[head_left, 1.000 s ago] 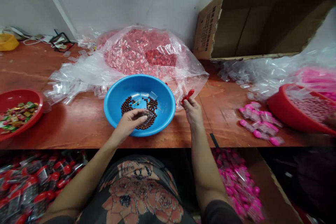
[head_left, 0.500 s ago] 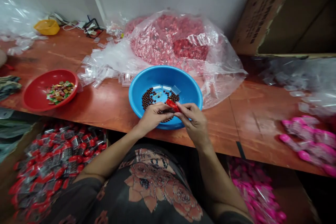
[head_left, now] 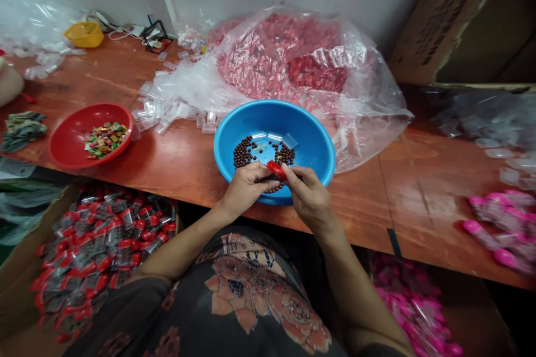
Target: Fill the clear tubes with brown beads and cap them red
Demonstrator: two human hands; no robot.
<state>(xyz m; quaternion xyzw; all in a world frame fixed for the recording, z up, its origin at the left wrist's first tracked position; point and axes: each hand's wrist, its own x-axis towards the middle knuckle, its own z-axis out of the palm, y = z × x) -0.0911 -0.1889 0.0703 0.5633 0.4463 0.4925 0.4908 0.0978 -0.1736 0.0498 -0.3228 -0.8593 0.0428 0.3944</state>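
Over the near side of a blue basin (head_left: 320, 134), both my hands meet at a small red plastic cap (head_left: 276, 169). My right hand (head_left: 310, 194) is closed, with thumb and forefinger pinching the cap from the right. My left hand (head_left: 247, 187) is closed too, its fingertips around the small container below the cap; the fingers mostly hide that container's body. Inside the basin lie many brown balls (head_left: 243, 153) and a small clear plastic piece (head_left: 288, 140).
Behind the basin is a clear bag of red pieces (head_left: 255, 61), beside loose clear containers (head_left: 161, 111). A red bowl (head_left: 62, 142) of wrapped sweets stands left. Below are red-capped filled containers (head_left: 104, 245). Pink-capped containers (head_left: 502, 226) and a cardboard box (head_left: 435, 28) are right.
The view has shifted slightly, so the scene sits a little further right. Both hands keep their hold on the red-capped container, with the cap turned slightly.
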